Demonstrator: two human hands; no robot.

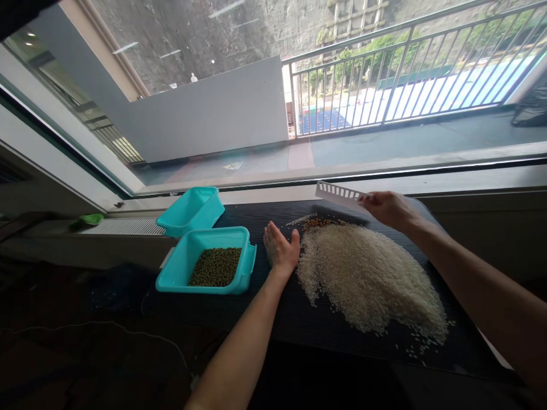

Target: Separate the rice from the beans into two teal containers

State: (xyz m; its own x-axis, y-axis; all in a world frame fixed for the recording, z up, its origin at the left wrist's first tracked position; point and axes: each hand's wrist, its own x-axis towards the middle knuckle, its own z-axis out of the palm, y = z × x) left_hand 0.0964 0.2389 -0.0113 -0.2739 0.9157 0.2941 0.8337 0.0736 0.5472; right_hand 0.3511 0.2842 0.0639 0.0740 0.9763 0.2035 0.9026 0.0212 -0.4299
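Observation:
My left hand (pixel 281 247) stands on its edge on the dark mat (pixel 299 319), fingers stretched out and together, palm facing a big heap of white rice (pixel 367 276). My right hand (pixel 387 208) is raised over the far side of the heap and grips a white slotted scraper (pixel 339 193). A small cluster of reddish-brown beans (pixel 318 222) lies at the heap's far edge, between both hands. Left of my left hand sits a teal tub (pixel 171 279) with green beans (pixel 216 266) inside.
A second teal tub (pixel 192 209), with nothing in it, stands tilted behind the first one. A green cloth (pixel 88 219) lies on the ledge at far left. A window with a railed balcony runs along the back. A thin white cable (pixel 128 330) trails over the dark floor.

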